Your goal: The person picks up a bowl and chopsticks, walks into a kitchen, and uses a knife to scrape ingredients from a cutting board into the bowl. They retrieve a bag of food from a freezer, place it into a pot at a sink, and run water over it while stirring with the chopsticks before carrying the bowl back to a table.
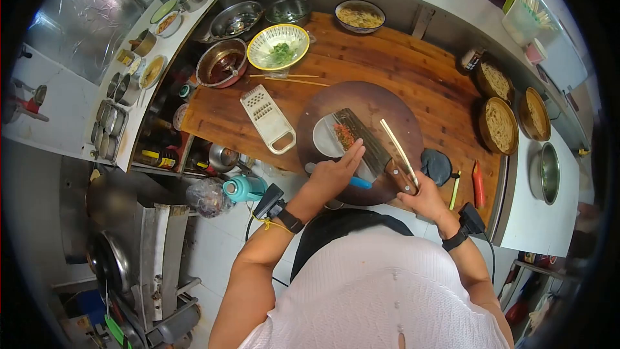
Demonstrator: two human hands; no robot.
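A broad cleaver (365,145) lies flat over a round dark chopping board (394,113), its blade carrying chopped red and green bits above a small white plate (323,139). My right hand (423,197) grips the cleaver's wooden handle. With fingers stretched flat, my left hand (336,171) rests against the blade's near side by the chopped bits. A blue-handled tool (358,182) lies under my left hand. A second knife with a thin blade (397,148) lies across the board beside the cleaver.
On the wooden counter (413,64) lie a white grater (268,118), chopsticks (287,79), a yellow bowl of greens (279,46), metal bowls (223,63), noodle baskets (500,123), a red chilli (478,185) and a dark cloth (437,166). Seasoning tins (139,68) line the left shelf.
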